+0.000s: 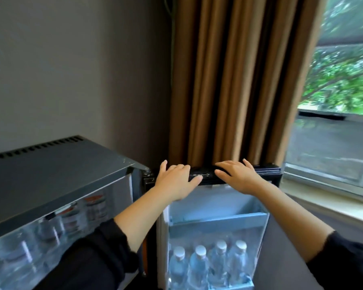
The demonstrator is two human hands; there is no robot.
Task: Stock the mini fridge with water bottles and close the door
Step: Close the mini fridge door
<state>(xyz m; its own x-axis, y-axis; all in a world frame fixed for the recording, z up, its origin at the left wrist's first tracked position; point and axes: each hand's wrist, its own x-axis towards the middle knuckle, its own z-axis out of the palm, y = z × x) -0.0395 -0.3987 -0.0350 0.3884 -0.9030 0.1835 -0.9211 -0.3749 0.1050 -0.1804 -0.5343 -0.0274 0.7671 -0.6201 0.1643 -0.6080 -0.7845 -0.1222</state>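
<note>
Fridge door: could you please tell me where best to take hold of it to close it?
Its top edge, from above, where the left hand and right hand rest. It is a straight, bare bar, while the inner face carries bottles. Probably best toward its free right end.

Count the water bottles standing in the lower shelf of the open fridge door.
4, side by side in one row: leftmost bottle, second bottle, third bottle, rightmost bottle. Others could be hidden behind this row.

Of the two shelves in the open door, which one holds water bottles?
The lower shelf: four capped water bottles stand in it, while the upper shelf shows none.
</note>
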